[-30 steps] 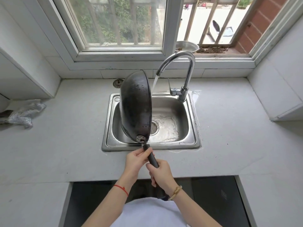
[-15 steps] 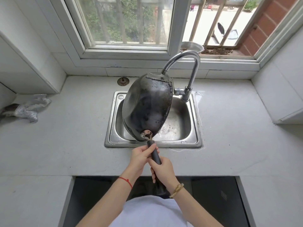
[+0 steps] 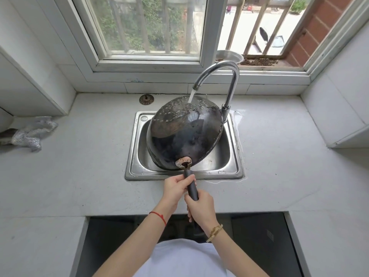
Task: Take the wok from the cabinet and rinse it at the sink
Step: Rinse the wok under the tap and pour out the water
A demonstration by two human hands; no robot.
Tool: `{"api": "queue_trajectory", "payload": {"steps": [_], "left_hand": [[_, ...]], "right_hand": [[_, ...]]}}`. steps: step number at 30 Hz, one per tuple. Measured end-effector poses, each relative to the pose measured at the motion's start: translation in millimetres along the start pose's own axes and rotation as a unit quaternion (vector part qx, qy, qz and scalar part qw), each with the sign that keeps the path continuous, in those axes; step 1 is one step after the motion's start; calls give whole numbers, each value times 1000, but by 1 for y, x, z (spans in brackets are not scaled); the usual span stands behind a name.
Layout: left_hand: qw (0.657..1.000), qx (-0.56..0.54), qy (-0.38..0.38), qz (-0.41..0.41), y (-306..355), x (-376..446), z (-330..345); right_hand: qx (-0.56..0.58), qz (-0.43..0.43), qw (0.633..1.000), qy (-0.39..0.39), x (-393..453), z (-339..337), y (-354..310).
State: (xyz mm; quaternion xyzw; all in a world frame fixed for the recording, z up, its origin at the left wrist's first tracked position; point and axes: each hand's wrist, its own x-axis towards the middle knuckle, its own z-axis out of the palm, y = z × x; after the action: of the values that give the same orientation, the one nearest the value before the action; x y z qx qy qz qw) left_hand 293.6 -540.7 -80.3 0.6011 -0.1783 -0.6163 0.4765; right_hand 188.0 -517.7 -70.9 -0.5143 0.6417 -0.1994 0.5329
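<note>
The dark wok (image 3: pixel 183 134) is turned bottom-up over the steel sink (image 3: pixel 132 156), its rounded underside facing me. Water runs from the curved faucet (image 3: pixel 229 76) onto the far part of that underside, and droplets spread across it. Both hands grip the wok's black handle (image 3: pixel 192 189). My left hand (image 3: pixel 175 186) holds it closer to the pan. My right hand (image 3: pixel 201 206) holds it further back, near the counter's front edge.
A round drain strainer (image 3: pixel 146 99) lies on the grey counter (image 3: pixel 79 166) behind the sink. A crumpled silver cloth (image 3: pixel 30 132) sits at the far left. White cabinets flank both sides, a window sill runs behind, and a dark opening (image 3: pixel 119 236) lies below the counter.
The wok has rotated from standing on edge to bottom-up, so the stream now falls on its underside. Both hands kept their grip on the handle.
</note>
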Motion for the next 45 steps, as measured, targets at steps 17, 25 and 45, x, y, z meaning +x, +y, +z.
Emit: {"api": "queue_trajectory", "payload": {"steps": [17, 25, 45], "left_hand": [[1000, -18, 9, 1, 11, 19, -2], [998, -65, -8, -1, 23, 26, -1], [996, -86, -6, -18, 26, 26, 7]], "right_hand": [[3, -30, 1000, 4, 22, 4, -10], [-55, -73, 996, 18, 37, -1, -24], [-65, -77, 995, 18, 47, -5, -13]]}}
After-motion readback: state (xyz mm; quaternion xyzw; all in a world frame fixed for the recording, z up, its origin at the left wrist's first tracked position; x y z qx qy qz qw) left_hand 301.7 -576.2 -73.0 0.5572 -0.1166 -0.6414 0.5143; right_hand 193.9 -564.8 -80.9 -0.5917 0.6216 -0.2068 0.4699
